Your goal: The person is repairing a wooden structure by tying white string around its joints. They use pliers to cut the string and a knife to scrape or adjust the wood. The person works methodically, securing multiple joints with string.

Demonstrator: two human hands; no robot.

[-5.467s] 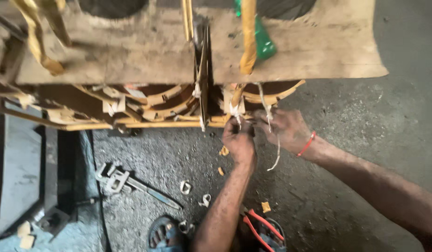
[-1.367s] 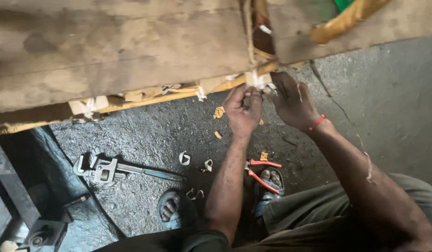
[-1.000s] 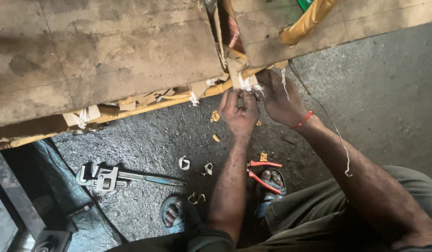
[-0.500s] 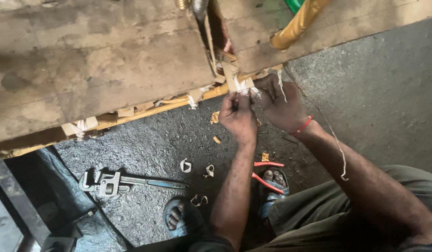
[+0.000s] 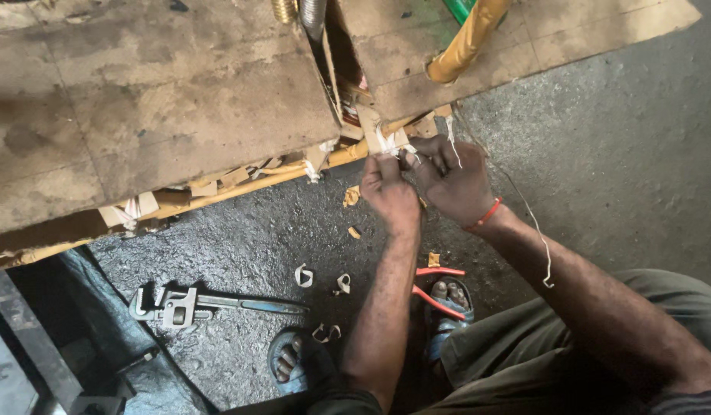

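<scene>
Both my hands meet at the lower edge of a worn brown board (image 5: 163,115), where it splits at a gap. My left hand (image 5: 390,192) pinches a strip of white tape (image 5: 386,144) that sticks out from yellow-wrapped bars under the board. Touching it on the right, my right hand (image 5: 451,180), with a red band at the wrist, has its fingers closed on the same white tape. A thin white string (image 5: 536,238) trails from that hand down over my right forearm.
On the dark gritty floor lie a grey pipe wrench (image 5: 186,303), red-handled pliers (image 5: 436,288) and small bent metal clips (image 5: 303,275). My feet in blue sandals (image 5: 290,361) are below. A yellow-wrapped tube (image 5: 467,42) crosses the board at the top right.
The view has shifted a little, so the board's edge sits higher. Both hands stay at the same spot on the white tape, and the thin string now hangs along my right forearm.
</scene>
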